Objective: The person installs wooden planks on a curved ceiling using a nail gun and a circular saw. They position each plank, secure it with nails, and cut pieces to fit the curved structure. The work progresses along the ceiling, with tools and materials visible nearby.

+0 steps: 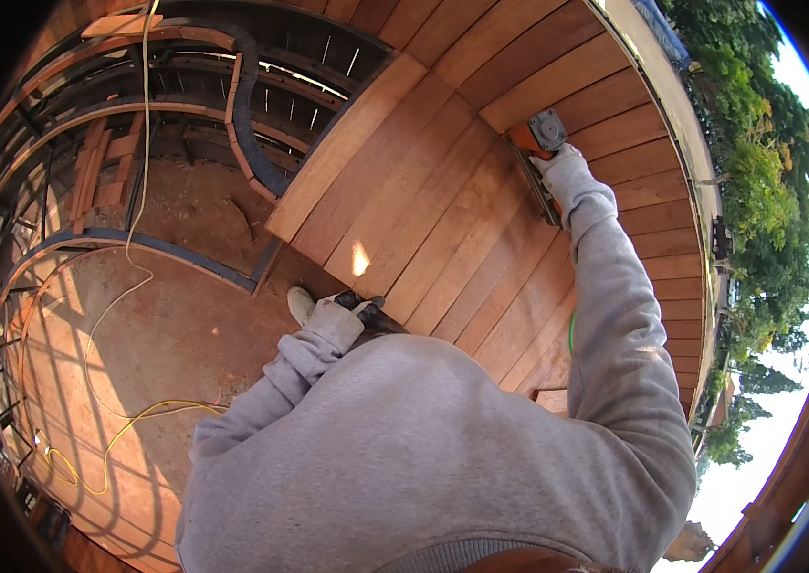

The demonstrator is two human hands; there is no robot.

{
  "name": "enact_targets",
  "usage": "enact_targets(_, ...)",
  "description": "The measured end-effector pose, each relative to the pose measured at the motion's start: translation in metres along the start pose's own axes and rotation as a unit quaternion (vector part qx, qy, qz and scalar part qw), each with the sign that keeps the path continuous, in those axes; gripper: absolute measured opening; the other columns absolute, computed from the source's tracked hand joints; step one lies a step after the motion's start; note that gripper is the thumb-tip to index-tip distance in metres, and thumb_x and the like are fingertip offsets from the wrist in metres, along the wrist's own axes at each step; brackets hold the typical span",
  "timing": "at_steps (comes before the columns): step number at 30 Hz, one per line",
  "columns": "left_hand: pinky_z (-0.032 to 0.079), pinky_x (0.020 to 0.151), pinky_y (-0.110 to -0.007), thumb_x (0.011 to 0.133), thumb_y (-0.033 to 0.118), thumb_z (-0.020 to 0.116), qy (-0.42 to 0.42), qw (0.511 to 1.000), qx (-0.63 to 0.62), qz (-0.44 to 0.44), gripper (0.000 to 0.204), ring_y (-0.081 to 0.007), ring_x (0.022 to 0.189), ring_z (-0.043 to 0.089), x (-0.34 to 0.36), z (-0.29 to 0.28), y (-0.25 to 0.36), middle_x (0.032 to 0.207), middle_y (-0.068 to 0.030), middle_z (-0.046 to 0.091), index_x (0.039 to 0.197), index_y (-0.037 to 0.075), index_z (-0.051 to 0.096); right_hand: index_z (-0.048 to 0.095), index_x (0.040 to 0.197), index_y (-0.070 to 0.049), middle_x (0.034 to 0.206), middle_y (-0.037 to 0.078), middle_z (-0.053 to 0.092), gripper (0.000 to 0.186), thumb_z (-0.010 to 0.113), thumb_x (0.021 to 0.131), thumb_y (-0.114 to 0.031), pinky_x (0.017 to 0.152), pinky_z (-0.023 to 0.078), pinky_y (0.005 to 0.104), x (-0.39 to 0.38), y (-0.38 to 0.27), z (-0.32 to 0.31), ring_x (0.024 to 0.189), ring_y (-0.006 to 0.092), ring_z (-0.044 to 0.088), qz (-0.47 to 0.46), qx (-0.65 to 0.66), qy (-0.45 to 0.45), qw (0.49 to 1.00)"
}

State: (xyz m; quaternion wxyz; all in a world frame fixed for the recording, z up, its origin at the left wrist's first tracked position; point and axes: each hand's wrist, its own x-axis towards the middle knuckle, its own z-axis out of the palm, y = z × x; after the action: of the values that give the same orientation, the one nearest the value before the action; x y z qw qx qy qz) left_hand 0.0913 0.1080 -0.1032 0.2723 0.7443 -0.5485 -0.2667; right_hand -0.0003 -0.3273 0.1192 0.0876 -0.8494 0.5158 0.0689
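Observation:
My right hand [562, 167], in a pale glove, grips an orange and black nail gun [546, 129] with a grey top and a long dark magazine [536, 186]. The tool rests on the wooden planking [442, 210], near the seam where the bench boards meet the slatted back [595, 110]. My left hand [358, 306] is low at the planking's near-left edge, its dark fingers curled among dark shapes; what they hold, if anything, I cannot make out. A pale shoe [302, 304] shows just left of it.
An open curved metal frame with wood strips [232, 105] is at the upper left. Yellow cords [137, 420] trail over the reddish floor [166, 325]. A green hose [572, 329] shows beside my right arm. Trees stand beyond the curved back at right.

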Motion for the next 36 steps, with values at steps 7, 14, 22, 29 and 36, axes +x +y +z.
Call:
enact_targets(7,0.053,0.076,-0.045,0.098,0.032,0.053,-0.092,0.978,0.174,0.069,0.03,-0.0334,0.079,0.069,0.003,-0.005,0.002,0.082,-0.0108,0.07,0.1,0.01,0.074,0.066,0.116,0.0,0.112,0.021,0.07,0.055,0.079,0.081,-0.04,0.095,0.054,0.0407,0.016,-0.005,0.016,0.107,0.0363,0.067,-0.016,-0.073,0.037,0.997)
enact_targets(14,0.054,0.083,-0.046,0.096,0.041,0.059,-0.03,0.997,-0.024,-0.067,0.042,-0.0385,0.086,0.069,0.002,0.002,0.0,0.085,-0.0195,0.071,0.091,0.001,0.071,0.066,0.119,-0.003,0.11,0.02,0.072,0.053,0.08,0.081,-0.038,0.096,0.053,0.04,0.026,0.007,0.02,0.106,0.0365,0.068,-0.035,-0.057,0.029,0.997)
enact_targets(22,0.055,0.083,-0.049,0.094,0.047,0.061,-0.049,0.985,-0.013,-0.164,0.047,-0.0426,0.087,0.069,-0.003,0.049,-0.025,0.089,-0.0192,0.073,0.088,0.002,0.073,0.066,0.123,-0.007,0.11,0.017,0.072,0.05,0.078,0.083,-0.034,0.096,0.053,0.0397,0.032,0.012,0.026,0.106,0.036,0.067,-0.076,-0.08,0.03,0.993)
enact_targets(29,0.053,0.078,-0.047,0.1,0.038,0.053,-0.119,0.989,0.085,-0.013,0.04,-0.0383,0.088,0.068,0.005,-0.018,0.009,0.087,-0.0147,0.073,0.092,0.005,0.073,0.066,0.122,-0.006,0.109,0.018,0.072,0.05,0.077,0.084,-0.036,0.094,0.054,0.0398,0.021,-0.009,0.013,0.105,0.0355,0.068,-0.039,-0.039,0.022,0.998)
enact_targets(36,0.051,0.08,-0.046,0.101,0.037,0.051,0.036,0.992,-0.096,-0.074,0.039,-0.0331,0.09,0.068,0.0,0.028,-0.012,0.088,-0.0146,0.073,0.092,0.005,0.072,0.067,0.12,-0.004,0.108,0.02,0.072,0.051,0.078,0.083,-0.038,0.095,0.053,0.0417,0.032,-0.034,0.016,0.107,0.0362,0.067,-0.042,-0.068,0.014,0.997)
